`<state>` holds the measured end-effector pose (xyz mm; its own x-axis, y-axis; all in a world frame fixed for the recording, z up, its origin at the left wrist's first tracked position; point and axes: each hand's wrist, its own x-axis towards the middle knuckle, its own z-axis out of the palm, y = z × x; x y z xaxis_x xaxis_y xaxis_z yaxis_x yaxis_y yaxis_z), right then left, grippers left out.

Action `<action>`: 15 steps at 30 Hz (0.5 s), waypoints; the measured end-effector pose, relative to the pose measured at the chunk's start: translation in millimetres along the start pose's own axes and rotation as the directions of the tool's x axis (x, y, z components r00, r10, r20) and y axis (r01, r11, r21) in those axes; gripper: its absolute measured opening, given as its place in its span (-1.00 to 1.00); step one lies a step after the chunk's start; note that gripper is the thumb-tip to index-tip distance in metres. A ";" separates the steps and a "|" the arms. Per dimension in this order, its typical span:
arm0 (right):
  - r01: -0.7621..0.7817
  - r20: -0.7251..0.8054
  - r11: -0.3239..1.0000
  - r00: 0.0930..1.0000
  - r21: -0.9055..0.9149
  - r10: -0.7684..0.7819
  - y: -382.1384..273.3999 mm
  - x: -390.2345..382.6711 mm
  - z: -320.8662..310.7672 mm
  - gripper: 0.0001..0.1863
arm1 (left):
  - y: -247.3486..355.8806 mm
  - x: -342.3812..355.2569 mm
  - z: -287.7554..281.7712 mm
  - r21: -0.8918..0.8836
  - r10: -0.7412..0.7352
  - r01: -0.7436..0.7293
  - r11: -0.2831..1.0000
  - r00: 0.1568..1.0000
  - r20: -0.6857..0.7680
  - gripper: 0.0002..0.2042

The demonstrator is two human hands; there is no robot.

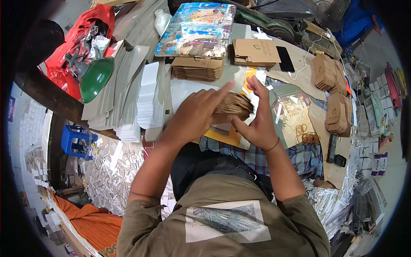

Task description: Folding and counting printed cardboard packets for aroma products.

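Observation:
Between my hands is a bundle of flat brown cardboard box blanks (233, 106), its layered edges facing up. My left hand (193, 112) grips the bundle's left side; its index finger points forward, slightly blurred, and the other fingers are partly hidden. On the right side, my right hand (259, 122) has its fingers stretched and apart, with the thumb against the bundle's near edge. Just beyond lie another stack of brown blanks (197, 73) and a further printed brown stack (257, 52). A yellow and white sheet (227, 136) shows beneath the bundle.
Tall piles of white and grey card (150, 94) stand at left, near a green lamp shade (97, 79). Rightward are a black phone (284, 59), rubber bands (309, 136) and more brown stacks (336, 113). Paper scraps (107, 175) cover the floor.

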<state>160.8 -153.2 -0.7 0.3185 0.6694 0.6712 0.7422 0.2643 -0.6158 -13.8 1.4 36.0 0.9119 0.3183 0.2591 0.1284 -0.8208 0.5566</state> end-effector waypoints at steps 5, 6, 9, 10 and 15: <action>-0.276 0.310 0.959 0.909 -0.059 0.280 12.2 -21.1 9.5 -0.08 | -18.3 -4.6 21.8 0.167 -0.097 0.071 0.983 0.984 0.151 -0.20; -0.401 0.334 0.913 0.872 0.068 0.358 27.4 -35.7 14.1 -0.11 | -29.8 -11.1 25.8 0.167 -0.092 0.066 0.984 0.984 0.153 -0.20; -0.577 0.416 0.786 0.785 0.222 0.459 57.7 -63.9 19.1 -0.10 | -66.2 -38.0 41.8 0.241 -0.091 0.067 0.968 0.992 0.089 -0.28; -0.530 0.333 0.792 0.837 0.303 0.433 56.4 -63.1 22.4 0.00 | -64.6 -37.9 45.5 0.038 -0.106 0.106 0.994 0.994 0.012 -0.30; -0.449 0.283 0.728 0.893 0.518 0.350 58.9 -69.7 32.6 0.31 | -33.8 -41.5 61.2 -0.314 -0.220 0.162 0.935 0.962 -0.158 -0.27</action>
<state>163.1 -161.7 -97.3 0.3775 0.8867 0.2669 0.0920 0.2509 -0.9636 -32.1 -13.1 -41.9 0.7875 0.5624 0.2518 0.1457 -0.5670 0.8107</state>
